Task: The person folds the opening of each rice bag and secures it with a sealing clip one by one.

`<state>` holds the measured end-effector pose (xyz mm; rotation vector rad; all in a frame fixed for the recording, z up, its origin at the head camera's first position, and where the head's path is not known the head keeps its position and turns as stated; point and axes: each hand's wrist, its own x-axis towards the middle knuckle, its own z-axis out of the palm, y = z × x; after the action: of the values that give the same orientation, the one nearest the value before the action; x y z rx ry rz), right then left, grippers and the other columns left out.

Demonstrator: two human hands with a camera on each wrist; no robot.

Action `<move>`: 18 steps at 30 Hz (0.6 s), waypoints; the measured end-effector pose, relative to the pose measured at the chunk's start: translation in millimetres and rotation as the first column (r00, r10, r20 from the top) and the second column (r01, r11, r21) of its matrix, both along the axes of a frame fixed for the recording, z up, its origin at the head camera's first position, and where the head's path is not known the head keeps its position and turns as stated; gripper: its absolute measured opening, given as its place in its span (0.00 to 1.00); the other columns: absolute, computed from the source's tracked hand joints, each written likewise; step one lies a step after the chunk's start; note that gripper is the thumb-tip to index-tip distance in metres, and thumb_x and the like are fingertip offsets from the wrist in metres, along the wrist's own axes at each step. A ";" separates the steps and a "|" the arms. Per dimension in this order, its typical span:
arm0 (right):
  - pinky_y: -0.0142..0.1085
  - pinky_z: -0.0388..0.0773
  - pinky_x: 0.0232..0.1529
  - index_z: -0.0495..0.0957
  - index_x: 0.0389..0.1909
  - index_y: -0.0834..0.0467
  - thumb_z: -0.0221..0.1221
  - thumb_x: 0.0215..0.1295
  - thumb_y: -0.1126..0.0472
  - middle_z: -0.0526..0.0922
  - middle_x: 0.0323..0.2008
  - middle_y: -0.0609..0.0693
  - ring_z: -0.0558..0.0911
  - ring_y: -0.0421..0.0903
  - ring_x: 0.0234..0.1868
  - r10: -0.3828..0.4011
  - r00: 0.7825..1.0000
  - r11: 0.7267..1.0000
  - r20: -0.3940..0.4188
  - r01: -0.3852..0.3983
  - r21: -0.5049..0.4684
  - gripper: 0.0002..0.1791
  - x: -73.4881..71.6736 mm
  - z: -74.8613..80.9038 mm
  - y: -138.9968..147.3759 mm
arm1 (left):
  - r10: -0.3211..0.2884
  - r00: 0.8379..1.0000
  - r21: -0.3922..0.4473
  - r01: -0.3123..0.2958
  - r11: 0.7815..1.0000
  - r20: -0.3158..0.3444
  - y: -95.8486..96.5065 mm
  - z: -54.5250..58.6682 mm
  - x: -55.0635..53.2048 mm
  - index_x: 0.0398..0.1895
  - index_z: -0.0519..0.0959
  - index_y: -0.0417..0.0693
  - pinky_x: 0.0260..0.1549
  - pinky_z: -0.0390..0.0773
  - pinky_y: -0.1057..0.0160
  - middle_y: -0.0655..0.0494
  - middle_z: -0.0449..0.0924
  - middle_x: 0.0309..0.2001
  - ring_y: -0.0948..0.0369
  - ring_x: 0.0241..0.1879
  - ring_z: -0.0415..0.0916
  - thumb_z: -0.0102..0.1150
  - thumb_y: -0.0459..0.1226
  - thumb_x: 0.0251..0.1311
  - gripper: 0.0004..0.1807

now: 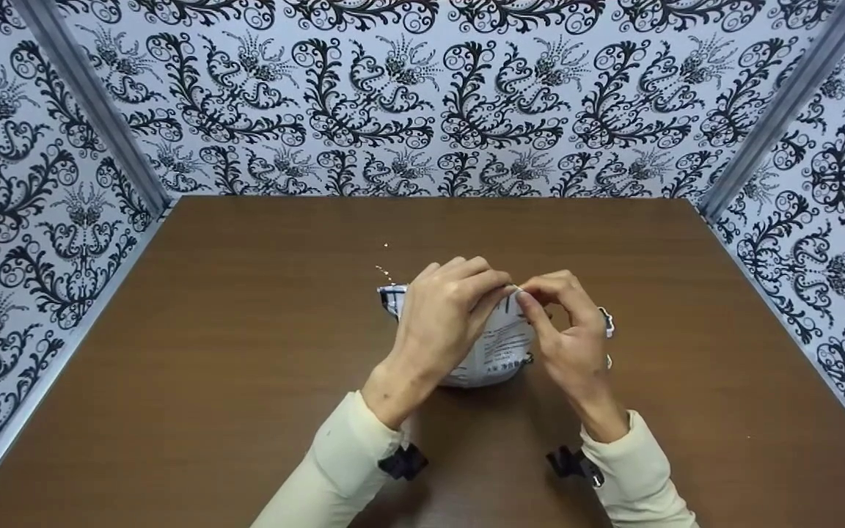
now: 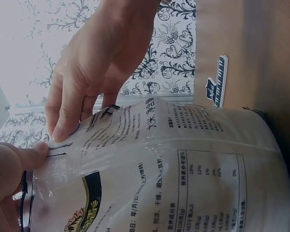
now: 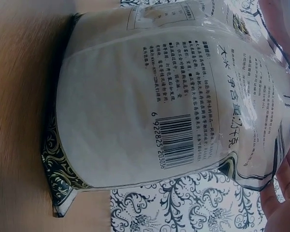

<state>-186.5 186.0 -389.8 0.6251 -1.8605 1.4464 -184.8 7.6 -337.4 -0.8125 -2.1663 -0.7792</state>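
A white plastic rice bag point(image 1: 499, 352) with printed Chinese text stands on the table, its barcode showing in the right wrist view. My left hand point(image 1: 444, 315) pinches the bag's top edge, its back toward the head camera. Close to its fingertips, my right hand point(image 1: 569, 326) pinches the same edge between thumb and forefinger. In the left wrist view, the thumb tips of both hands lie near each other along the crinkled bag top point(image 2: 58, 150). A dark-trimmed corner point(image 1: 392, 297) of the bag sticks out left of my left hand.
Small white bits point(image 1: 384, 273) lie on the brown table point(image 1: 246, 352) beyond the bag's left corner. A flat black-and-white piece with a striped handle point(image 2: 220, 82) lies to the right, partly behind my right hand in the head view. Patterned walls point(image 1: 422, 95) enclose the back and sides.
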 end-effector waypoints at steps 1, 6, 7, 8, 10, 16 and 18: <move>0.28 0.74 0.41 0.85 0.38 0.62 0.65 0.64 0.77 0.80 0.34 0.52 0.78 0.39 0.37 -0.002 1.000 1.000 0.001 0.002 0.003 0.08 -0.2 0.2 0.0 | -0.001 1.000 0.003 0.001 1.000 -0.003 -0.1 0.0 -0.1 0.41 0.91 0.53 0.29 0.72 0.65 0.63 0.88 0.34 0.65 0.33 0.83 0.64 0.42 0.70 0.08; 0.28 0.75 0.43 0.84 0.37 0.62 0.65 0.64 0.77 0.80 0.34 0.53 0.78 0.39 0.38 -0.014 1.000 1.000 -0.001 0.014 0.019 0.07 -0.8 -1.1 1.4 | -0.003 1.000 0.017 0.003 1.000 -0.013 0.1 -0.7 -0.4 0.40 0.91 0.52 0.29 0.71 0.65 0.63 0.88 0.33 0.65 0.32 0.82 0.64 0.42 0.69 0.08; 0.28 0.75 0.43 0.84 0.37 0.63 0.65 0.63 0.77 0.81 0.34 0.53 0.78 0.39 0.39 -0.016 1.000 1.000 -0.003 0.016 0.020 0.08 -1.0 -1.7 1.8 | -0.003 1.000 0.020 0.003 1.000 -0.013 0.1 -0.8 -0.3 0.39 0.91 0.52 0.29 0.70 0.65 0.63 0.88 0.33 0.65 0.32 0.82 0.64 0.42 0.69 0.08; 0.28 0.75 0.43 0.84 0.37 0.63 0.65 0.63 0.77 0.81 0.34 0.53 0.78 0.39 0.39 -0.017 1.000 1.000 -0.007 0.017 0.022 0.08 -1.2 -2.2 2.4 | -0.003 1.000 0.021 0.004 1.000 -0.013 0.2 -0.8 -0.2 0.39 0.91 0.52 0.29 0.70 0.65 0.63 0.88 0.32 0.65 0.32 0.82 0.64 0.42 0.69 0.08; 0.28 0.76 0.44 0.84 0.37 0.63 0.65 0.63 0.77 0.81 0.34 0.53 0.78 0.39 0.38 -0.020 1.000 0.999 -0.013 0.021 0.026 0.08 -1.7 -3.4 3.9 | -0.003 1.000 0.021 0.003 1.000 -0.012 0.4 -0.6 0.1 0.40 0.91 0.53 0.29 0.70 0.65 0.64 0.88 0.32 0.65 0.31 0.82 0.64 0.42 0.69 0.08; 0.28 0.76 0.43 0.85 0.37 0.62 0.65 0.63 0.77 0.81 0.33 0.52 0.79 0.39 0.38 -0.027 1.000 0.999 -0.009 0.028 0.035 0.08 -1.2 -6.1 7.5 | 0.006 1.000 0.020 -0.005 1.000 -0.016 0.6 -1.3 -0.1 0.39 0.91 0.53 0.28 0.70 0.65 0.64 0.88 0.32 0.65 0.31 0.81 0.65 0.43 0.69 0.08; 0.28 0.76 0.43 0.85 0.37 0.62 0.66 0.62 0.77 0.81 0.34 0.53 0.79 0.39 0.38 -0.034 0.999 0.999 -0.011 0.035 0.038 0.08 -0.7 -6.6 8.4 | 0.009 1.000 0.021 -0.009 1.000 -0.019 0.8 -1.8 -0.1 0.39 0.91 0.53 0.28 0.70 0.65 0.64 0.87 0.31 0.65 0.31 0.81 0.65 0.43 0.69 0.08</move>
<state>-187.2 194.4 -396.4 0.6146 -1.8862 1.3859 -184.9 8.4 -339.2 -0.7960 -2.1399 -0.7854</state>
